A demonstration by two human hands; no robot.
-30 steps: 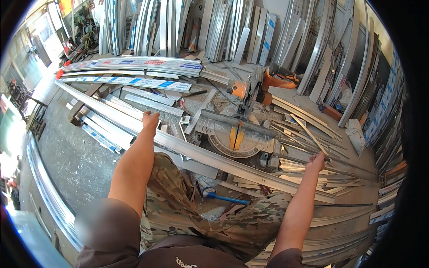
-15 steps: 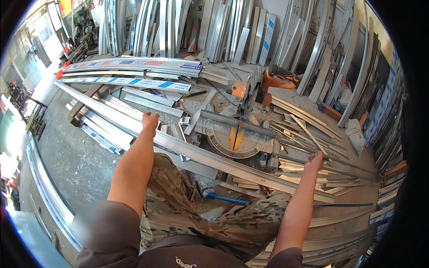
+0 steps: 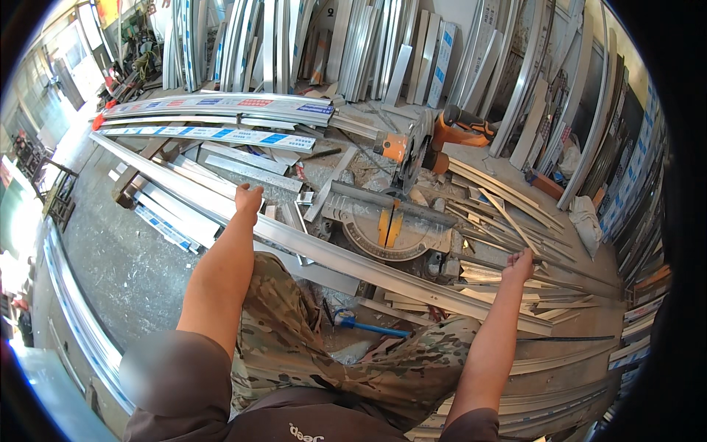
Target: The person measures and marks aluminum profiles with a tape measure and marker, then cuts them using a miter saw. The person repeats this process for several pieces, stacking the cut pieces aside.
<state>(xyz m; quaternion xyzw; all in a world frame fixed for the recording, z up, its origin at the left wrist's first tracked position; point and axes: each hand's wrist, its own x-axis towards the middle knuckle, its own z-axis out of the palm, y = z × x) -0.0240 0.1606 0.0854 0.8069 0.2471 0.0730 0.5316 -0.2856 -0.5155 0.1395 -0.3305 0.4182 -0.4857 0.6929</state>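
A long silvery metal profile [image 3: 353, 267] runs from far left to near right in front of a miter saw [image 3: 398, 221]. My left forearm crosses over this profile, and my left hand [image 3: 249, 202] is just past its far side with the fingers curled closed. What those fingers hold, if anything, is hidden. To the right of the saw, my right hand [image 3: 518, 267] is also closed, next to a thin dark bar [image 3: 479, 261]. I cannot tell whether it grips that bar. The saw has an orange-and-black handle [image 3: 465, 128], and its head is raised above the round base.
Wrapped profiles [image 3: 221, 107] lie in a stack at the far left. Many metal lengths [image 3: 361, 59] lean on the back wall. Loose narrow strips [image 3: 508, 199] cover the ground right of the saw. A blue-handled tool [image 3: 372, 328] lies between my legs.
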